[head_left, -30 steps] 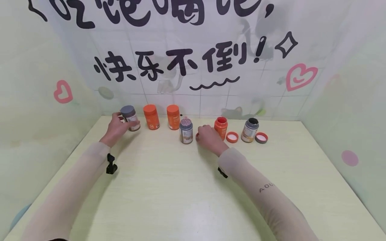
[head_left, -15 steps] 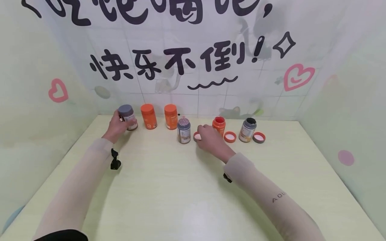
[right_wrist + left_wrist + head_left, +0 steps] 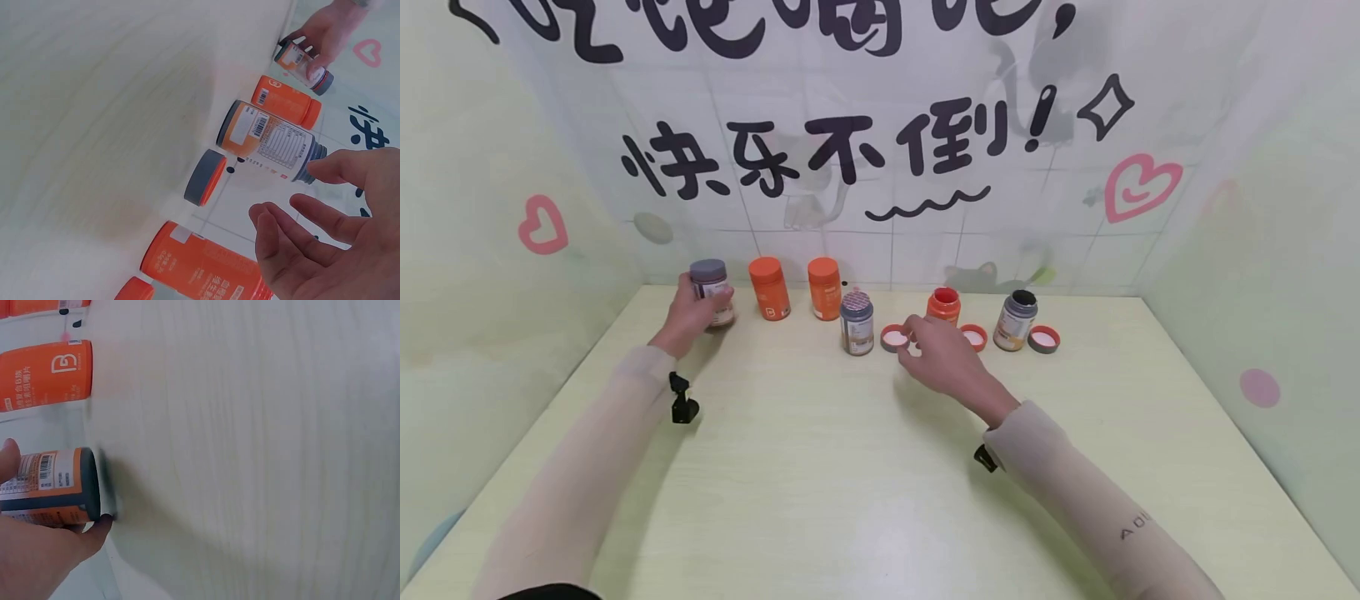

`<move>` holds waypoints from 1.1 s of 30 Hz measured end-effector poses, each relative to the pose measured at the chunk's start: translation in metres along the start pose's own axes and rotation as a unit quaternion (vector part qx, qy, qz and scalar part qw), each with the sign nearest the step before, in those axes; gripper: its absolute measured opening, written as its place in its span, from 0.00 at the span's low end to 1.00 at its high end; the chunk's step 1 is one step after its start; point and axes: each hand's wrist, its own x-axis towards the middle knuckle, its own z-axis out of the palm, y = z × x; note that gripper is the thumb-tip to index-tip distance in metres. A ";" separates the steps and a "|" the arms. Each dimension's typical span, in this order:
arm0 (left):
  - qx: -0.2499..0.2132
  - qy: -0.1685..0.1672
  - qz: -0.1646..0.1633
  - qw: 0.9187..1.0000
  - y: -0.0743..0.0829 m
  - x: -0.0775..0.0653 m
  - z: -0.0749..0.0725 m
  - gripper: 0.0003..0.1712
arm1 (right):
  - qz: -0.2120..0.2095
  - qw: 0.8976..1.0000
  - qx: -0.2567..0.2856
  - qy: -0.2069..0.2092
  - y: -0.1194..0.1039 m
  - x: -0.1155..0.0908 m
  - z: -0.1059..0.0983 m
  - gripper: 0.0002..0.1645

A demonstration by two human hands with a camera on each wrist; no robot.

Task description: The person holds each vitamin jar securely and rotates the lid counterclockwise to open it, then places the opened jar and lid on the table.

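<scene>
My left hand (image 3: pixel 688 318) gripped a grey-capped cylindrical plastic jar (image 3: pixel 710 289), well left of a seal-topped grey plastic jar (image 3: pixel 857 329); my right hand (image 3: pixel 947 357), fingers loosely parted, hung to its right. Only the head view showed the patterned seal (image 3: pixel 856 300), contents hidden beneath.

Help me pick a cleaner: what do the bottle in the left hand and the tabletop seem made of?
Bottle: probably satin plastic; its grey base shows even colour without metallic glints. Printed label: paper or film, unclear. Tabletop: likely wood-look laminate, with pale grain streaks under a soft sheen; veneer is possible.
</scene>
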 end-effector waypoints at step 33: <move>-0.042 -0.178 0.051 0.982 0.057 -0.082 0.064 0.42 | -0.016 0.996 0.077 0.033 0.041 -0.038 -0.020 0.10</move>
